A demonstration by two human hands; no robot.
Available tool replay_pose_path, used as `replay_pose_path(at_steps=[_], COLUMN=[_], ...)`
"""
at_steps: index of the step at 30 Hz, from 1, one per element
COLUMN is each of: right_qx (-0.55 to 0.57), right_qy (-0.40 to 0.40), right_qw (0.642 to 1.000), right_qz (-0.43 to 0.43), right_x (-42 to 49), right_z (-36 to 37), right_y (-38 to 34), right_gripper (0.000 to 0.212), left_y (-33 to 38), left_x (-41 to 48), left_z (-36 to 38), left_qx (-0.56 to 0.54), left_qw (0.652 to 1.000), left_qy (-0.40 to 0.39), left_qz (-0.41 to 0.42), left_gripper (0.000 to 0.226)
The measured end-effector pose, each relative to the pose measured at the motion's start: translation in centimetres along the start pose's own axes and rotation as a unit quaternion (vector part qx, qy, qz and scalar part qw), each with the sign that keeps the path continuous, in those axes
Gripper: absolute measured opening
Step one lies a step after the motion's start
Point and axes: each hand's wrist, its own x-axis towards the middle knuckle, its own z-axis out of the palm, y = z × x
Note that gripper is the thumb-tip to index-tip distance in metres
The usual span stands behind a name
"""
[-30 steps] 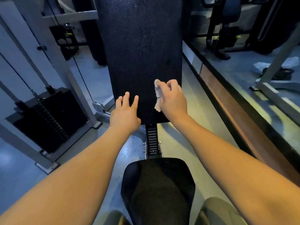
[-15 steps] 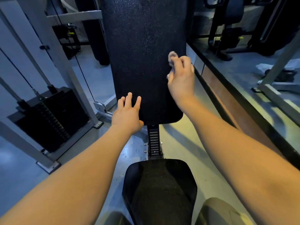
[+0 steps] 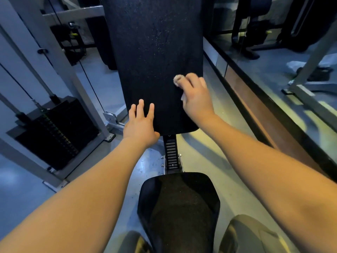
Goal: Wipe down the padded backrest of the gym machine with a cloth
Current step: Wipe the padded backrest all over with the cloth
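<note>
Now, right hand tight around cloth on backrest; left hand flat alongside.

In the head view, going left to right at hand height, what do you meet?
A black weight stack of plates → left hand flat on the black padded backrest → right hand gripping a pale crumpled cloth → brown wooden ledge.

We see the grey floor bearing the machine's grey frame, a black weight stack at left, and the ribbed seat post.
</note>
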Motion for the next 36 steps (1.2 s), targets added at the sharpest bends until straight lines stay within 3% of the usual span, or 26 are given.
replay_pose_path(at_steps=[3,6,12,18,22,24,26,30,34,36], right_qx=[0.025,0.016,0.033,0.025,0.091,0.125,0.181,0.270,0.357,0.378], right_qy=[-0.109,-0.186,-0.017,-0.155,0.018,0.051,0.018,-0.008,-0.128,-0.062], right_qw=[0.991,0.978,0.997,0.987,0.984,0.963,0.936,0.852,0.773,0.715], right_qz=[-0.079,-0.092,0.073,-0.034,0.150,0.232,0.302,0.448,0.508,0.584], right_x=[-7.9,-11.9,-5.9,-13.7,-9.5,-5.9,-5.3,-10.6,-13.6,-13.3], right_z=[2.4,2.6,-0.3,1.1,-0.4,-0.6,0.5,2.6,3.5,4.1], right_y=[-1.4,-0.7,2.8,3.2,4.2,4.4,4.1,2.6,0.7,0.6], right_gripper=[0.049,0.053,0.045,0.055,0.030,0.021,0.027,0.032,0.017,0.014], left_y=[0.2,0.7,2.0,2.4,2.5,2.6,2.5,2.3,2.7,2.8], left_x=[-0.1,-0.2,0.2,0.4,0.5,0.5,0.5,0.6,0.6,0.8], left_z=[0.5,0.8,1.3,1.8,1.8,1.9,1.9,2.0,2.3,2.1], left_qx=[0.007,0.015,0.001,-0.007,-0.006,-0.006,-0.005,0.001,0.002,-0.001], left_qw=[1.000,1.000,0.999,0.999,0.999,0.999,1.000,1.000,0.999,1.000], left_qy=[0.002,0.011,0.010,0.006,0.008,0.008,0.005,0.002,0.003,0.000], left_qz=[-0.009,-0.019,-0.033,-0.038,-0.033,-0.031,-0.029,-0.022,-0.033,-0.030], left_gripper=[0.101,0.103,0.106,0.111,0.114,0.115,0.116,0.117,0.123,0.124])
